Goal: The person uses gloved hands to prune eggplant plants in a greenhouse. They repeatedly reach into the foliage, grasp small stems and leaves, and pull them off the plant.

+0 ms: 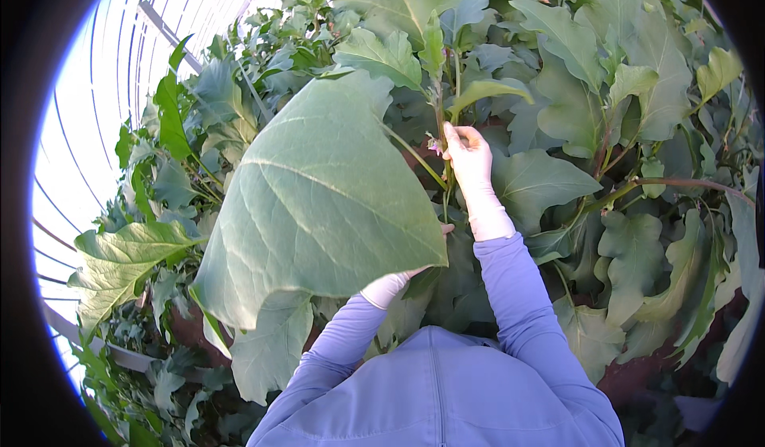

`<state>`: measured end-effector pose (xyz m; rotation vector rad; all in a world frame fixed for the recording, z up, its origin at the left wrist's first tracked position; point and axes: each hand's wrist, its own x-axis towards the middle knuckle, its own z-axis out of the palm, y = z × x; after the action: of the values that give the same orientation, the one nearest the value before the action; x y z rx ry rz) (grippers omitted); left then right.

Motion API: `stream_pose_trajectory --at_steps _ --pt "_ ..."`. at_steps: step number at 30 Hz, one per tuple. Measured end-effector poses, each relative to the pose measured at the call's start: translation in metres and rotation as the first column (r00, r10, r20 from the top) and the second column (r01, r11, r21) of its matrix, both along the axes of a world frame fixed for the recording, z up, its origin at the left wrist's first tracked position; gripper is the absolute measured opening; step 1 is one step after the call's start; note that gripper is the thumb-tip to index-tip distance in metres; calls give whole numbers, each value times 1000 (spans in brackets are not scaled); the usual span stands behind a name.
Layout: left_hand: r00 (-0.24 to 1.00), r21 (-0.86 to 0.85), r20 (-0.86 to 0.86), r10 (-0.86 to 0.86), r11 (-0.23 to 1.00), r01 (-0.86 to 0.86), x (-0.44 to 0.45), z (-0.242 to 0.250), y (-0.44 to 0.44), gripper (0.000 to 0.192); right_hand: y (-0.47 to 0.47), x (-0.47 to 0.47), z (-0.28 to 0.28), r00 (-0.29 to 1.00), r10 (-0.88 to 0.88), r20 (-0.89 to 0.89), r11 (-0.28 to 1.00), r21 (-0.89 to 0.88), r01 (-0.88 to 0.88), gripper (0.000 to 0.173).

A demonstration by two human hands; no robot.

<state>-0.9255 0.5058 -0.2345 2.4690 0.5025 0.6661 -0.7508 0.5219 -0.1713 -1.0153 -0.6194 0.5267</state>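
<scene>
My right hand (468, 151) pinches the upright stem (440, 109) of an eggplant plant between thumb and fingers. Just left of the fingertips hangs a small purple flower (434, 144). A broad green leaf (323, 190) spreads over the middle left, its stalk (416, 155) joining the stem below my right hand. Behind that leaf, most of my left hand (416, 272) is hidden; only the edge by the wrist and a fingertip near the lower stem show. What it holds cannot be seen.
Dense eggplant foliage (556, 184) surrounds both arms. A thick branch (675, 181) reaches out to the right. At the left are a ribbed, bright greenhouse wall (89, 118) and a pale metal bar (170, 36). Reddish soil (627, 381) shows low on the right.
</scene>
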Motion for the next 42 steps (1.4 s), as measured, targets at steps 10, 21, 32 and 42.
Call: stream_pose_trajectory --at_steps 10,21,32,42 --pt "991 74 130 -33 997 23 -2 15 4 21 -12 4 15 826 175 -536 984 116 -133 12" --pt "965 -509 198 172 859 -49 99 152 89 30 -15 3 -24 995 28 97 999 -42 -24 37" --pt "973 -463 94 211 875 -145 102 159 63 35 -47 64 -20 968 193 159 981 -39 -189 30" --pt "939 -520 112 324 825 -223 98 149 61 23 -50 74 22 733 516 444 809 28 -587 48"
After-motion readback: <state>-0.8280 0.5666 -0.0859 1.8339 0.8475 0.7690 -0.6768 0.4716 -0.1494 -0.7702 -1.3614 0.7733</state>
